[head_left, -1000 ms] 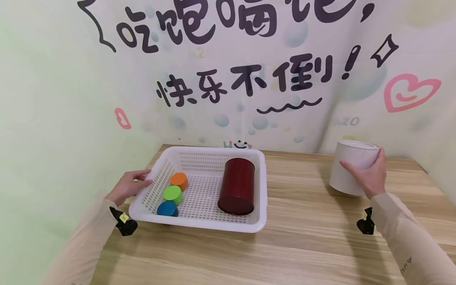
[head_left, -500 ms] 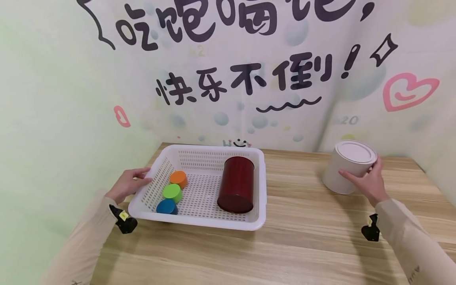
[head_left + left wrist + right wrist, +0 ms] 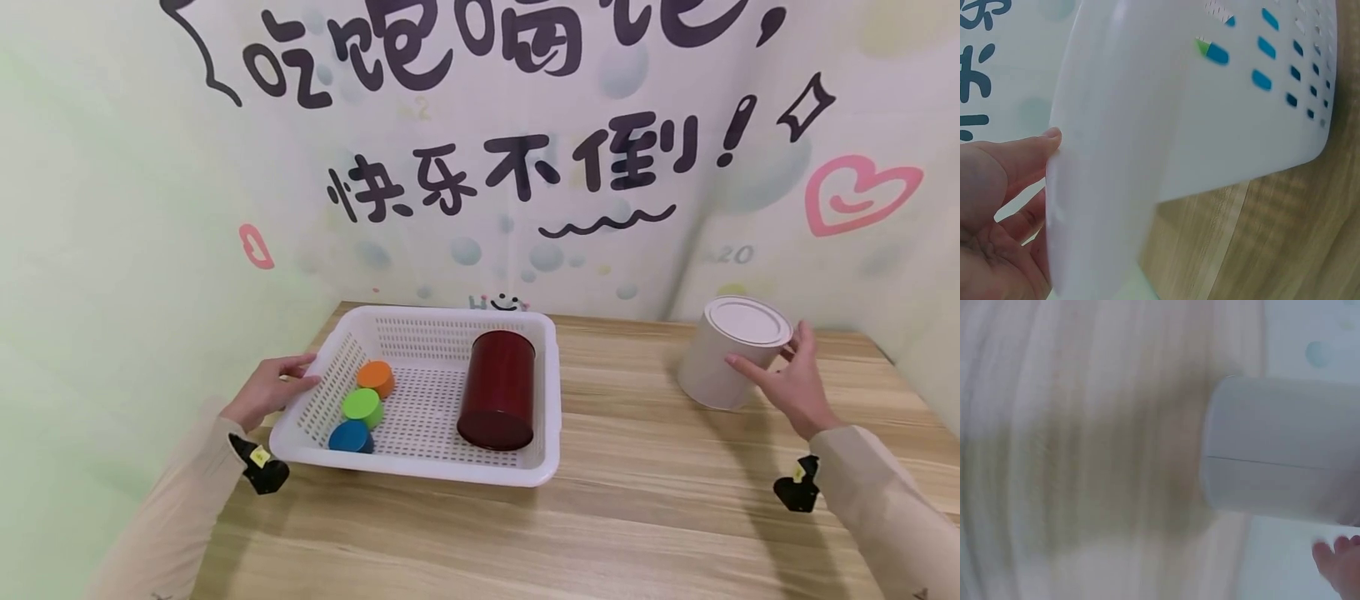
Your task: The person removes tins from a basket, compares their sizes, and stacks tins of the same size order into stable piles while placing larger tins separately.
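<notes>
At the right of the table, a white lidded can (image 3: 722,367) stands upright. My right hand (image 3: 798,383) is beside it with fingers spread, the thumb close to its front. In the right wrist view the can's side (image 3: 1279,447) shows, with fingertips (image 3: 1335,556) apart from it. My left hand (image 3: 272,389) holds the left rim of a white plastic basket (image 3: 450,473); in the left wrist view the thumb lies at the rim's edge. Inside the basket are a dark red cylinder (image 3: 498,387) on the right and orange (image 3: 377,378), green (image 3: 363,407) and blue (image 3: 351,437) short cylinders on the left.
The wood-grain table (image 3: 525,542) runs under the basket and the can. Behind it hangs a white printed cloth (image 3: 450,267) with black lettering. A pale green wall surface (image 3: 112,275) stands at the left.
The white can tipped slightly and shifted left, then came to stand upright. My right hand has loosened from it and drawn back right. The left hand and basket are practically unmoved.
</notes>
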Tool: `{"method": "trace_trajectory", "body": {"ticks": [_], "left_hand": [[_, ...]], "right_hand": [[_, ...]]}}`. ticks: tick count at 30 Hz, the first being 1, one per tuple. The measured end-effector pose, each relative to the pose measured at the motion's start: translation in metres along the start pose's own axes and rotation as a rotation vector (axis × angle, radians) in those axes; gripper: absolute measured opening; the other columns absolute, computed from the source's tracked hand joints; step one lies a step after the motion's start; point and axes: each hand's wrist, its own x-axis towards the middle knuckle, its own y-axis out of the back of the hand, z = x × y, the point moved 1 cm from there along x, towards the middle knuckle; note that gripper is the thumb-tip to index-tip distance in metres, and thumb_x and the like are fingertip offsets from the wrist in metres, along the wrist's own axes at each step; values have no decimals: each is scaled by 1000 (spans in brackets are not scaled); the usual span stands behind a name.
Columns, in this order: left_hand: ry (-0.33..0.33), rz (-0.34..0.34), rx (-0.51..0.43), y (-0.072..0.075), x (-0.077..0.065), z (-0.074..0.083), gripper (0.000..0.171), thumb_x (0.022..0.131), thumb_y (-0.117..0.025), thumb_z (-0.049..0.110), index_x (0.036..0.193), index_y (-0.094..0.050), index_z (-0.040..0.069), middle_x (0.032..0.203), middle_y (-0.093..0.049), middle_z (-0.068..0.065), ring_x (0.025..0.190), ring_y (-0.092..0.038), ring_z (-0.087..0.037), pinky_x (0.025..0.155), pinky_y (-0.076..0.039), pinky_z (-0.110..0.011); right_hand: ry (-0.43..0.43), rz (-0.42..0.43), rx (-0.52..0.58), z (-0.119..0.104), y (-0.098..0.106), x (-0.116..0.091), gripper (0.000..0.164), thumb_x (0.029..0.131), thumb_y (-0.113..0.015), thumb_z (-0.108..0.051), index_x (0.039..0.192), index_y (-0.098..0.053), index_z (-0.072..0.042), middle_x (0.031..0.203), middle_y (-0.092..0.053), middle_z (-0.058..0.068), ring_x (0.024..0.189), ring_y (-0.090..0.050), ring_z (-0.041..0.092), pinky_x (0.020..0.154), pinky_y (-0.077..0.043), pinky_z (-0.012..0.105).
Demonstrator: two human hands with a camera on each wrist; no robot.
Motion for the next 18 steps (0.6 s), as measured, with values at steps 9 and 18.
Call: {"method": "trace_trajectory", "body": {"ticks": [9, 18], "left_hand": [[1, -2, 2, 0, -1, -2, 60, 91, -54, 24, 139, -28, 0, 106, -45, -20, 79, -55, -24, 68, -49, -27], [-10, -2, 7, 0, 1, -2, 60, 90, -54, 23, 138, -28, 0, 105, -45, -19, 78, -55, -24, 68, -49, -26]], "right_hand": [[128, 41, -80, -85, 9, -17, 94, 80, -66, -24, 145, 3, -21, 149, -4, 13, 135, -3, 28, 103, -3, 55], [200, -237, 5, -148, -45, -29, 86, 82, -66, -16, 144, -8, -5, 145, -16, 20, 127, -22, 40, 100, -23, 53]]}}
